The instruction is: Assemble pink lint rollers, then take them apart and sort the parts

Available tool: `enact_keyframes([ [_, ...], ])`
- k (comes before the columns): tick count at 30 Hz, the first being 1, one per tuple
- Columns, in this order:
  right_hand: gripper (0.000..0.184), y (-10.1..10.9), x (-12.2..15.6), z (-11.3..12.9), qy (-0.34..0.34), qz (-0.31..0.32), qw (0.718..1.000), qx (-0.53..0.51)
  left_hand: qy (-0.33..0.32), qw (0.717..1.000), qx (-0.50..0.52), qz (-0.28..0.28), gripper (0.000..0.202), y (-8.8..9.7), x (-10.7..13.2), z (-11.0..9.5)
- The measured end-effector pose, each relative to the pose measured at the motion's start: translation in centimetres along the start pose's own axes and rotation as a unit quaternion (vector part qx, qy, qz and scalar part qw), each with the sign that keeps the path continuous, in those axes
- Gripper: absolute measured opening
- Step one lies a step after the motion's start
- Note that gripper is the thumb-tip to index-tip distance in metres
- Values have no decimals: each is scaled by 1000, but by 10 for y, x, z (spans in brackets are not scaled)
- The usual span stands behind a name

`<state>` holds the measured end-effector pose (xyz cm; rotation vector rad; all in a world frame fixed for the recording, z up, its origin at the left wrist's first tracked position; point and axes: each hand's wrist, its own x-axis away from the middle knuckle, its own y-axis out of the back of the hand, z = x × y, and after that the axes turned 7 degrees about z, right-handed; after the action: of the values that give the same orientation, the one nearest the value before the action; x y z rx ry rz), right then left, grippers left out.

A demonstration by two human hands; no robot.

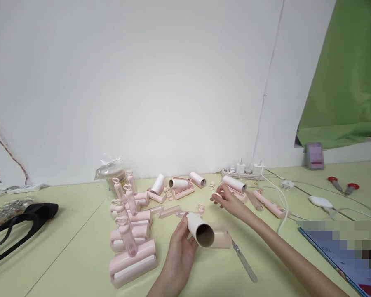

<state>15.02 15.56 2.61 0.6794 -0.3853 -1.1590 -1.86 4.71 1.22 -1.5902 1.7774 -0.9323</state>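
My left hand grips a white paper roll with a brown cardboard core, its open end facing me, over a pale pink cover piece. My right hand reaches forward with its fingers pinched on a small pink part, just in front of another white roll lying on a pink holder. To the left stands a cluster of assembled pink lint rollers with heart-shaped handle ends.
Loose pink parts and white rolls lie scattered at the table's back. A power strip with chargers, white cables, red-handled scissors, a metal tool, a black bag strap and a plastic-wrapped jar are around.
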Motion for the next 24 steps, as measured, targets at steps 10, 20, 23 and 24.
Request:
enact_keyframes([
  [10,38,-2,69,84,298,-19,954,-9,10,993,75,-87,11,-22,-28,4],
  [20,42,-27,58,65,369,-32,920,130,1,994,87,-70,14,2,-24,7],
  [23,41,-26,57,66,394,-53,903,161,-21,994,90,-62,16,-2,-22,2],
  [24,40,-25,57,66,403,-60,899,159,-24,995,89,-50,16,-5,-21,-1],
])
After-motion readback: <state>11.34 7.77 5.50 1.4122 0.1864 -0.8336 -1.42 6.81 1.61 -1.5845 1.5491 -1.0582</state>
